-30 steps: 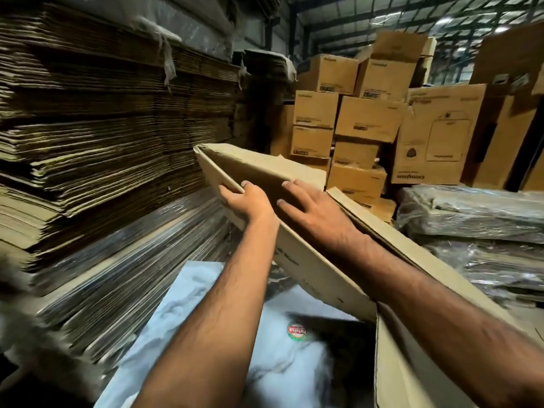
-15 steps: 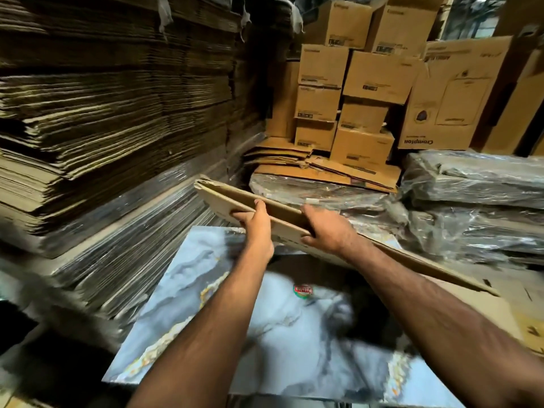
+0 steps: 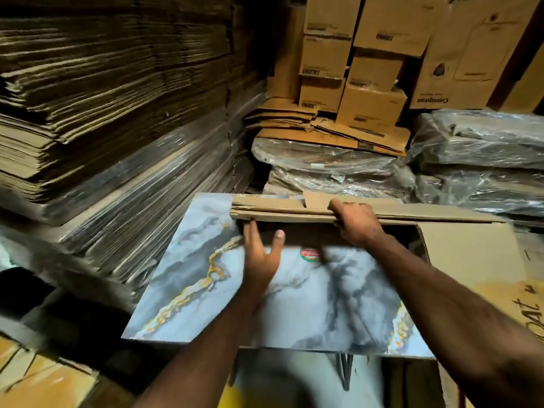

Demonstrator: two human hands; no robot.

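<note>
Clutching the flattened carton [image 3: 294,212], the right hand [image 3: 357,222] steadies it over the marble-look tile [image 3: 191,275]. The left hand [image 3: 260,254], fingers released, seems to prop it from beneath.

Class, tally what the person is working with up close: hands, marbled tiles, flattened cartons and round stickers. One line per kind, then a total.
Bare hands: 2 (left hand, right hand)
Glossy blue-grey marbled tile with gold veins: 1
Flattened brown cardboard carton, gripped by the right hand: 1
Round red-and-green sticker on the tile: 1
Total: 5
</note>
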